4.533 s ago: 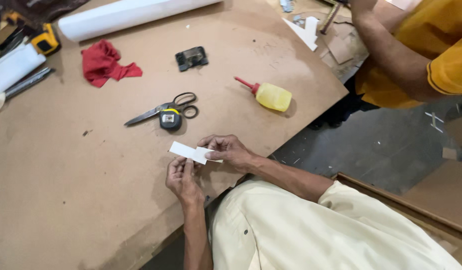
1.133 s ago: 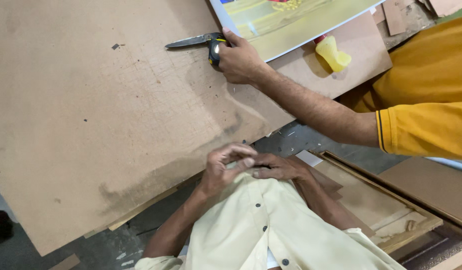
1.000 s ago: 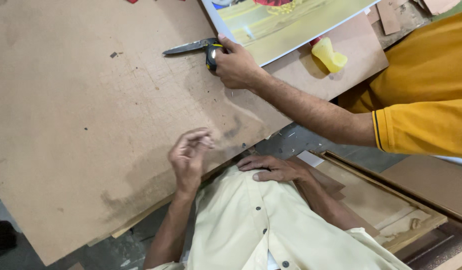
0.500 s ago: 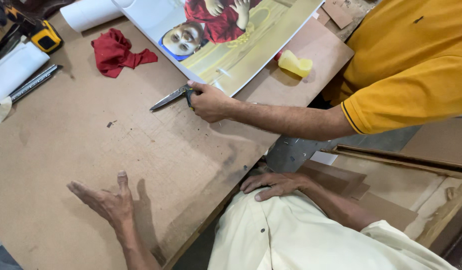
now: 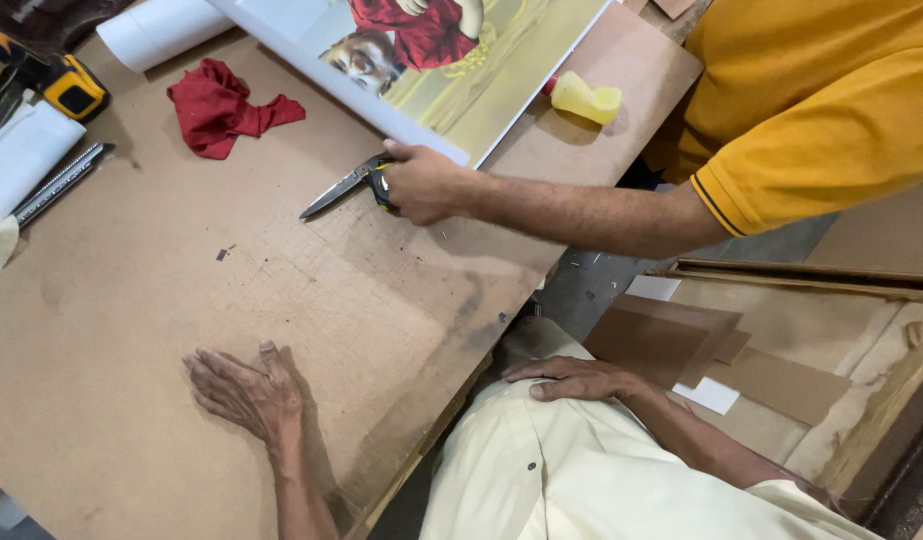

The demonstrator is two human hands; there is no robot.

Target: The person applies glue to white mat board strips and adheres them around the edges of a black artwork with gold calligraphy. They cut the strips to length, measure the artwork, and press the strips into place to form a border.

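Over on the far left of the counter (image 5: 132, 300) there's a yellow and black tape measure (image 5: 74, 88) next to a white roll of paper (image 5: 20, 160) and a long metal ruler (image 5: 52, 185), then a crumpled red cloth (image 5: 222, 105) a bit further in. The person's left hand (image 5: 244, 392) is pressed flat on the bare brown board, palm down, fingers spread, grip released and holding nothing. Up past it, a co-worker's hand (image 5: 422, 185) in a yellow-orange sleeve is clamped round the handles of a pair of scissors (image 5: 344, 185), blades pointing left, right at the edge of a big printed poster (image 5: 462, 70) that lies across the top of the counter. A yellow glue bottle (image 5: 585, 98) lies on its side just beside the poster's right edge. The person's right hand (image 5: 572, 378) is off the counter, resting open on their own cream shirt (image 5: 542, 470), empty too. Brown board offcuts (image 5: 672, 345) lie on the floor to the right.
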